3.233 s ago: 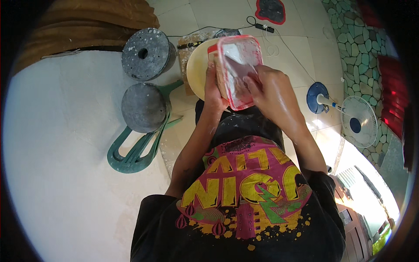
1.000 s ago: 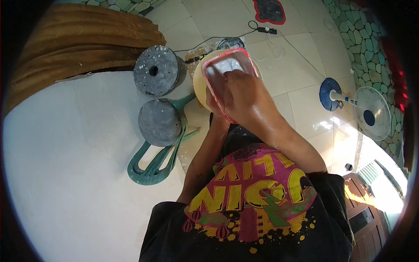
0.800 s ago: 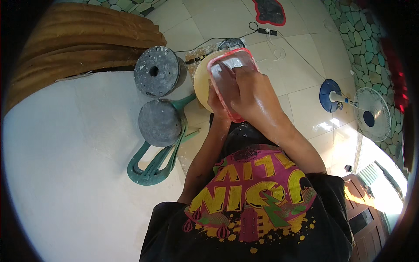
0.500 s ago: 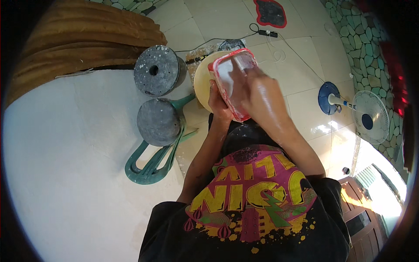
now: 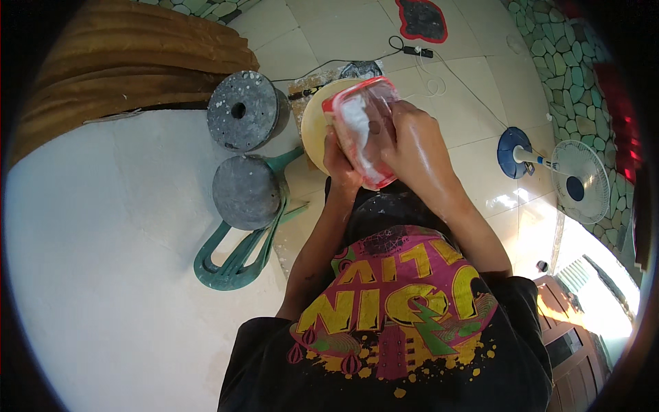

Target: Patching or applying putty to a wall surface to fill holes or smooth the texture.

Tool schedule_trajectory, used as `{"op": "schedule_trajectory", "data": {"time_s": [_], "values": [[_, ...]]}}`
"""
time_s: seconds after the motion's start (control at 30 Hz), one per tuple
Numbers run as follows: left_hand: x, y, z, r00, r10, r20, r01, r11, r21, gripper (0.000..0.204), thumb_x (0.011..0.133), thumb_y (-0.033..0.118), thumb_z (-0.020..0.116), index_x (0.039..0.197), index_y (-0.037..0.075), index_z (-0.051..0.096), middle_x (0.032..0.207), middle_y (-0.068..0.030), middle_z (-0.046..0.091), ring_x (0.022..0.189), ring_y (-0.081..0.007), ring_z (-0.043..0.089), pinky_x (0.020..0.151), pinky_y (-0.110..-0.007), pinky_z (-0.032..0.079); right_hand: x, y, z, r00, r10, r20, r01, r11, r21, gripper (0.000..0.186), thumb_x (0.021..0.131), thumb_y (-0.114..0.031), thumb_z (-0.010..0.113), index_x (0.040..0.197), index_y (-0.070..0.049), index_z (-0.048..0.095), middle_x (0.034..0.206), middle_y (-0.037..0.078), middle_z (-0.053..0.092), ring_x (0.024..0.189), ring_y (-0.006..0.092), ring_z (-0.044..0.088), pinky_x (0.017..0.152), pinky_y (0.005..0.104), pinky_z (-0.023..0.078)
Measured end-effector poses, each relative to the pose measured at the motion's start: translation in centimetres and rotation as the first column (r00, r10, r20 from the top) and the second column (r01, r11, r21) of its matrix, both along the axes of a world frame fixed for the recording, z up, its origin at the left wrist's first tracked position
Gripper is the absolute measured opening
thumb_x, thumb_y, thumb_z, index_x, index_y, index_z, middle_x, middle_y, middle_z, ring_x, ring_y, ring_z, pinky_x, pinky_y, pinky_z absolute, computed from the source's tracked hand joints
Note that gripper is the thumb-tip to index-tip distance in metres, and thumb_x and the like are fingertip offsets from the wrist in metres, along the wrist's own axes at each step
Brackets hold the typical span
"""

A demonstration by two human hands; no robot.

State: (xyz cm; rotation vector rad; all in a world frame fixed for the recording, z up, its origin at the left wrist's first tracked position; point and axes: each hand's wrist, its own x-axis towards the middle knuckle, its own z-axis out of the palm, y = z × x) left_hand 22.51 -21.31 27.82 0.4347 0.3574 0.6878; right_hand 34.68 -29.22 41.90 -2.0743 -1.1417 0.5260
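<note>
Head view, looking straight down. Both hands up in front of the chest on a clear plastic container with red rim point(image 5: 360, 127), tilted, whitish stuff inside. Left hand point(image 5: 341, 165) grips its lower-left edge from underneath, fingers curled round it. Right hand point(image 5: 412, 141) lies over the right side of the container, fingers closed on the rim. Container sits over a round pale yellow disc point(image 5: 317, 123) that is directly behind it; can't tell if they touch.

Surface: left half of frame is a white smooth slab point(image 5: 103, 261), slightly scuffed. On it two grey concrete discs: one with a centre hole point(image 5: 241, 120) at the back, one solid point(image 5: 246, 192) nearer, just beside each other. Green plastic frame point(image 5: 237, 257) under the nearer disc and sticking out toward the person. Brown corrugated sheet point(image 5: 123, 75) along the slab's far edge.

Room: cream glossy floor tiles point(image 5: 473, 147) with sun glare at right. Dark mat with red border point(image 5: 422, 19) at top, black cable point(image 5: 357, 60) running from it. Standing fan with blue base point(image 5: 573, 182) lower right. Green pebble wall point(image 5: 566, 75) on right. Person wears black shirt with yellow-pink print point(image 5: 391, 309).
</note>
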Motion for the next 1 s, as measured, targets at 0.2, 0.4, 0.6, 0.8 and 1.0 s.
{"op": "schedule_trajectory", "data": {"time_s": [0.2,0.4,0.6,0.8,1.0], "values": [[0.5,-0.5,0.0,1.000,-0.012,-0.004,0.011,1.000,-0.028,0.059,0.107,0.048,0.042,0.148,0.006,0.047,0.142,-0.0134,0.059,0.130,-0.0285,0.059,0.113,-0.047,0.046,0.0,-0.1,-0.5,0.998,-0.023,0.063,0.020,0.999,0.042,0.016,0.084,-0.007,0.061,0.089,0.007,0.066,0.086,0.032,0.066,0.079,0.0484,0.067,0.075,0.0532,0.056],[0.4,-0.3,-0.3,0.991,-0.006,-0.134,-0.012,0.990,-0.139,0.056,0.108,0.053,0.040,0.142,0.011,0.053,0.134,-0.0092,0.064,0.122,-0.0248,0.063,0.107,-0.044,0.052,0.0,-0.4,-0.4,0.999,0.037,-0.004,-0.036,0.990,0.134,0.013,0.085,-0.004,0.065,0.086,0.009,0.061,0.083,0.032,0.062,0.081,0.0512,0.064,0.072,0.0531,0.050],[0.8,-0.4,0.1,0.979,0.015,-0.201,-0.026,0.998,-0.049,0.059,0.107,0.056,0.040,0.144,0.011,0.052,0.136,-0.0094,0.063,0.126,-0.0261,0.061,0.109,-0.045,0.049,0.6,-0.5,-0.5,1.000,0.019,-0.024,-0.017,0.994,0.107,0.014,0.087,-0.005,0.063,0.086,0.008,0.061,0.084,0.032,0.063,0.079,0.0529,0.062,0.070,0.0537,0.050],[0.4,-0.8,0.0,0.996,0.000,-0.090,-0.009,0.995,-0.100,0.059,0.107,0.055,0.042,0.145,0.011,0.051,0.135,-0.0104,0.064,0.123,-0.0264,0.064,0.107,-0.045,0.053,0.6,-0.4,-0.9,0.997,-0.073,-0.022,0.074,0.994,0.074,0.015,0.083,-0.005,0.059,0.084,0.009,0.064,0.083,0.033,0.065,0.078,0.0513,0.065,0.075,0.0555,0.054],[0.9,-0.4,-0.2,0.996,0.012,-0.088,-0.022,0.993,-0.115,0.063,0.106,0.059,0.042,0.146,0.011,0.049,0.140,-0.0100,0.060,0.128,-0.0265,0.060,0.111,-0.045,0.049,0.8,-0.4,-1.1,0.994,-0.049,-0.100,0.051,0.999,0.016,0.017,0.090,-0.008,0.063,0.087,0.008,0.061,0.076,0.029,0.062,0.070,0.0460,0.062,0.066,0.0454,0.050]]}}
